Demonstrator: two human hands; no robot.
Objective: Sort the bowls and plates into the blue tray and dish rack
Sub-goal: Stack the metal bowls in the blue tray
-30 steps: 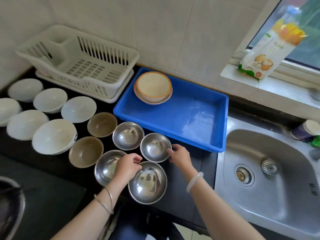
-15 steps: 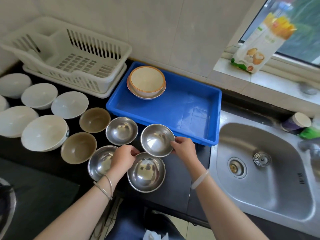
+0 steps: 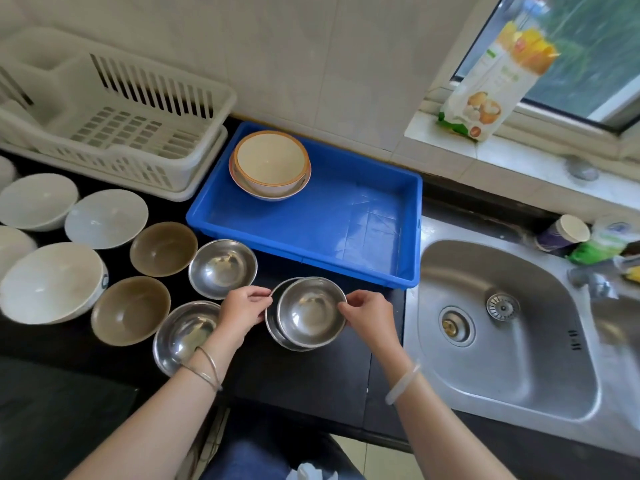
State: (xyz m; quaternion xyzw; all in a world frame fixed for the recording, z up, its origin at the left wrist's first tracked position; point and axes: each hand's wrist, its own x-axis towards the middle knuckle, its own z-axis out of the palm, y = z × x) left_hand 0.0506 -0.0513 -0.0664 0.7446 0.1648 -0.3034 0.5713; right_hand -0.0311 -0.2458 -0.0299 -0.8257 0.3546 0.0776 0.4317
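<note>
Left hand [image 3: 244,311] and right hand [image 3: 369,315] are pinching opposite rims of two nested steel bowls [image 3: 308,313] (light, rigid, slick): grip rims, expect sliding.

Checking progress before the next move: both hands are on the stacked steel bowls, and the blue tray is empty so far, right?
Not quite. The head view shows the blue tray already holds orange-rimmed bowls, nested in its far left corner. The left hand and right hand are indeed on the stacked steel bowls.

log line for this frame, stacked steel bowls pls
phase: stacking | left hand: on lower steel bowl rim | right hand: holding top steel bowl, nested | tray: ceramic stack only
</note>
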